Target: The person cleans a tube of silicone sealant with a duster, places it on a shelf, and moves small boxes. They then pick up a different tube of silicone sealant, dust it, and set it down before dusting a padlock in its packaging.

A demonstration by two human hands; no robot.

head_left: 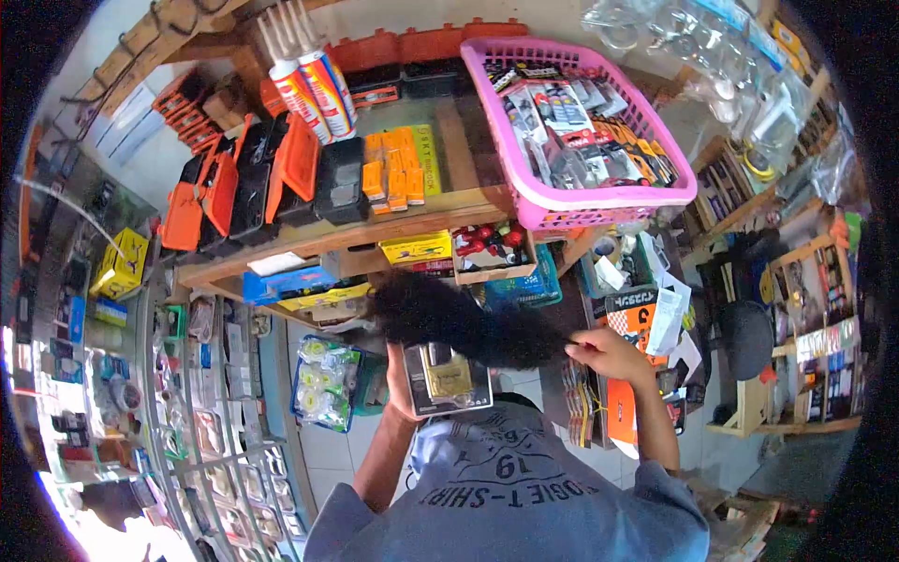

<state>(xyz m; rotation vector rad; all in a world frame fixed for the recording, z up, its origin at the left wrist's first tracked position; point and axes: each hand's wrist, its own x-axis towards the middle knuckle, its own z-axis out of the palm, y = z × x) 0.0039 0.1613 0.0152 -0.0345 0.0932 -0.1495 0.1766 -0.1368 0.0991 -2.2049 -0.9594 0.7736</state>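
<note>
My left hand (pixel 401 382) is wrapped round the side of a boxed padlock (pixel 449 378), a gold-coloured lock behind a clear front in a dark package, held close to my chest. My right hand (pixel 607 356) is closed in a pinch on one end of a black, fluffy duster (pixel 459 323). The duster stretches leftward in front of me, just above the package, and its far end is blurred. It hides part of the shelf edge behind it.
Ahead, a pink basket (pixel 599 195) of packaged goods stands on a wooden shelf (pixel 375 228), with orange-lidded boxes (pixel 217 192), yellow-orange small boxes (pixel 393 169) and white tubes (pixel 314 89). A glass display case (pixel 220 403) runs along the left. Clear packages (pixel 326 384) sit low nearby.
</note>
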